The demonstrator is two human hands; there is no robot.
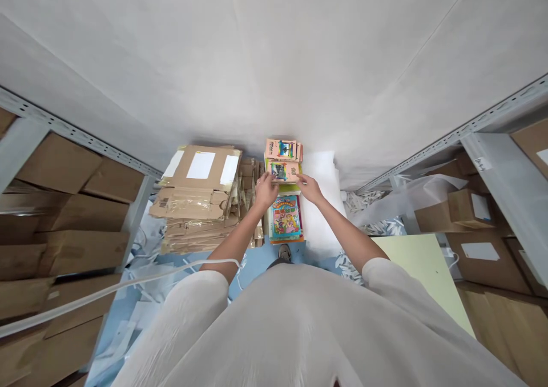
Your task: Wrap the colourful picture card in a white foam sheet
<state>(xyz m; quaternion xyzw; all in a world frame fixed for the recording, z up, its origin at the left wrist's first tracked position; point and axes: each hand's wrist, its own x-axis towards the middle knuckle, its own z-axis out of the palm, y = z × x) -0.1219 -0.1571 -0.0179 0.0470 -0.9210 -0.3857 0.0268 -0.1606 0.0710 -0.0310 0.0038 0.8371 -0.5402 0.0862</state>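
Observation:
In the head view, a small book (290, 172) with a peach cover and a dark picture lies between my two hands, on top of a stack of books. My left hand (266, 190) is closed at its left edge. At the right edge, my right hand (310, 189) pinches it with fingers and thumb. Just beyond it lies another peach book (281, 148) with a blue picture. Closer to me is a colourful children's book (285, 216) with a cartoon cover, on a pile. My fingertips are small and partly hidden.
Flattened cardboard boxes (197, 200) are piled left of the books. White sheeting (319, 216) stands at their right. Shelves of cartons (81, 250) line the left, more cartons (479, 250) the right. A pale yellow board (422, 273) is near my right arm; a white cable (128, 284) crosses at left.

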